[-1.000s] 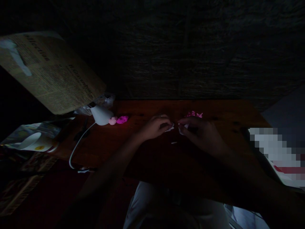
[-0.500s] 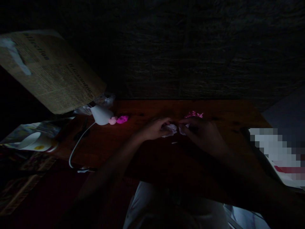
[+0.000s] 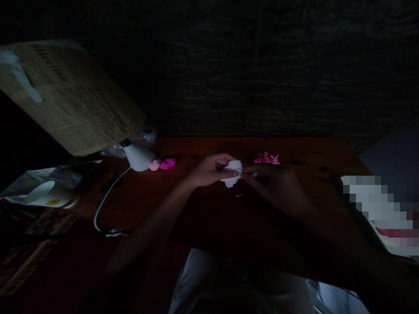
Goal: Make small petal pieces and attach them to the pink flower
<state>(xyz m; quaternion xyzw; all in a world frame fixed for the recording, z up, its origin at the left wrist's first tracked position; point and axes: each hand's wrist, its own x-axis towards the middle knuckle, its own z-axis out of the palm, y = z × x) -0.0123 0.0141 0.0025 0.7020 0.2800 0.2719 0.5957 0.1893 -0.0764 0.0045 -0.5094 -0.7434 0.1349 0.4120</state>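
Note:
The scene is very dark. My left hand [image 3: 211, 171] is closed around a small crumpled white piece [image 3: 233, 172], paper or soft material, just above a reddish-brown wooden table [image 3: 196, 209]. A ring shows on one finger. My right hand [image 3: 278, 185] meets it from the right, fingertips pinched on the same white piece. A tiny white scrap [image 3: 239, 196] lies on the table below the hands. A frilly pink clump [image 3: 266, 158] sits just behind my right hand.
A white lamp base [image 3: 139, 158] with a white cord [image 3: 104, 203] stands at the table's left, with two pink lumps [image 3: 163, 164] beside it. A printed newspaper sheet [image 3: 65, 96] hangs upper left. A white cup [image 3: 49, 196] lies at far left. A blurred patch [image 3: 379, 209] is at right.
The white piece was split between the two hands, small bits at the fingertips; now it is gathered into one larger crumpled lump in my left hand, which rose slightly.

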